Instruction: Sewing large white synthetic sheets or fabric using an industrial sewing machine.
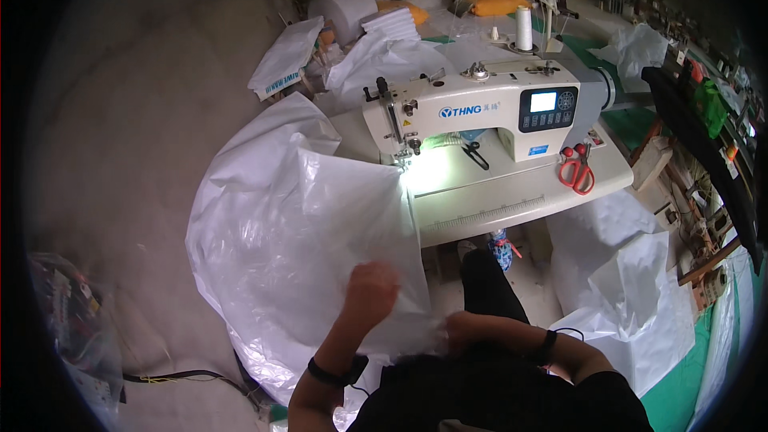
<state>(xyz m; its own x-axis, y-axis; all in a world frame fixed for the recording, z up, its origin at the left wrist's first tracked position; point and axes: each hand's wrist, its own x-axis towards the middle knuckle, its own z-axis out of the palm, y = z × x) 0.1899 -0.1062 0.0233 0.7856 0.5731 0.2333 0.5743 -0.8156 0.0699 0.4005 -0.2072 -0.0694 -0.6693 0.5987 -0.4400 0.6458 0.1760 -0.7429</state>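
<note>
A large, shiny white plastic sheet hangs in folds off the left side of a white sewing machine. One corner of it lies under the lit needle area. Over the sheet's near part is my left hand, blurred, with its fingers curled in; whether it grips anything is hidden. Close to my body, my right hand is closed at the sheet's near right edge, also smeared. Red-handled scissors and small black thread snips rest on the machine bed.
A white thread cone stands behind the machine. More white sheeting is heaped to the right. A dark cable and a clear bag are on the floor at left. White rolls and stacks lie at the back.
</note>
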